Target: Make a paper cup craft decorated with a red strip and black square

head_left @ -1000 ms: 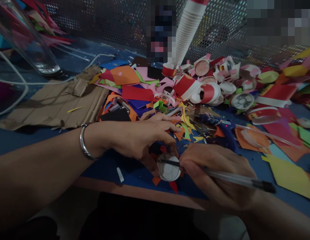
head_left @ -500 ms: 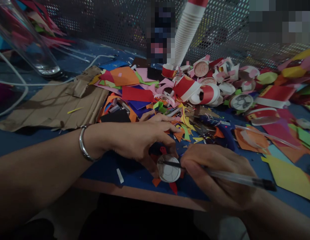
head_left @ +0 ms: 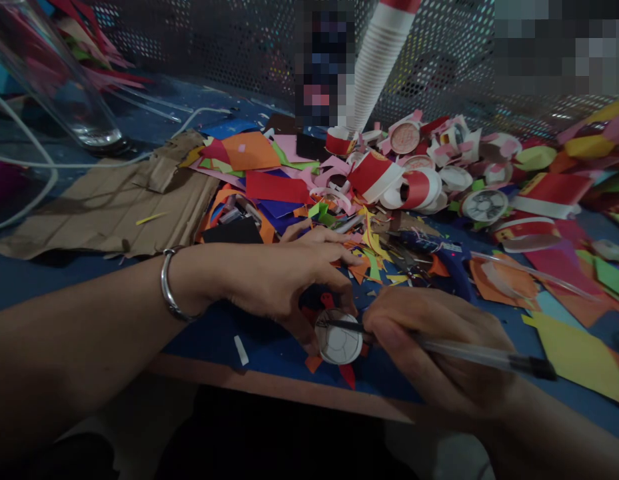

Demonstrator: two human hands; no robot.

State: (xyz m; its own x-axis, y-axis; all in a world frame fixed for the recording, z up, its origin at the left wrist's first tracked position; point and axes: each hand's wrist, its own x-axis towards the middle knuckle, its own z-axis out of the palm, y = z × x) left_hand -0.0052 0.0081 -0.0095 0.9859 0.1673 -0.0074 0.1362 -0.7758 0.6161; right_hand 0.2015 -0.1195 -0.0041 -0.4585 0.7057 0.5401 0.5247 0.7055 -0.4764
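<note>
A small round white disc, the base of a cut paper cup [head_left: 342,345] by its look, carries thin dark drawn lines near the table's front edge. Red and orange paper pieces stick out around it. My left hand [head_left: 284,280], with a silver bangle at the wrist, grips its left and far side between thumb and finger; the other fingers stretch over paper scraps. Held in my right hand [head_left: 434,340] is a pen [head_left: 479,353] with a clear barrel and black end cap. Its dark tip rests on the upper part of the white disc.
Flattened cardboard [head_left: 89,207] lies left, near a clear glass [head_left: 96,127] and white cable. Cut red-and-white cups [head_left: 376,175], a stack of cups [head_left: 384,60], scraps and a blue glue gun [head_left: 454,267] crowd the back. Yellow paper [head_left: 579,353] lies right.
Both hands stay nearly in place, with the pen tip still on the disc. The whole view has shifted very slightly.
</note>
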